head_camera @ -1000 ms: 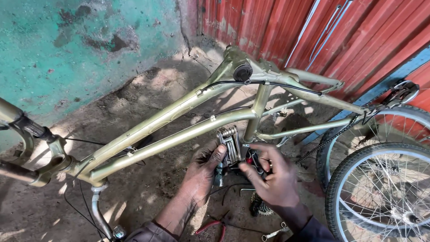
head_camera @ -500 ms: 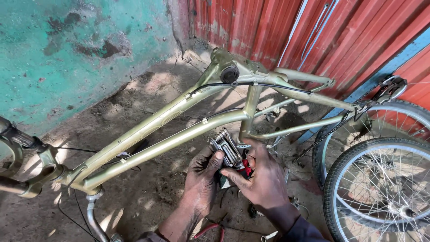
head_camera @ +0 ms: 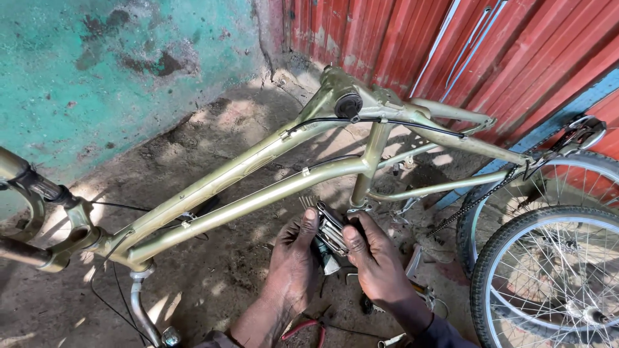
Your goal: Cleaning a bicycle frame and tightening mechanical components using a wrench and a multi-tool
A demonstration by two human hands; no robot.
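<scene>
Head view: an olive-green tubular metal bicycle frame (head_camera: 258,193) lies inverted over the rough, dusty dirt floor (head_camera: 219,135). At six o'clock of its seat tube, a folding multi-tool (head_camera: 330,233) of grey steel keys is fanned open. The left hand (head_camera: 293,264) and right hand (head_camera: 377,261), palms down, have fingers closed gripping it from either side. Spoked wheels (head_camera: 548,277) stand at three o'clock; red-handled pliers (head_camera: 303,330) lie below.

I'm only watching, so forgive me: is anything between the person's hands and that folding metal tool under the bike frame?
No. Both the left hand and the right hand already grip the folding multi-tool directly, just below the olive bike frame. Nothing visible lies between them.
</scene>
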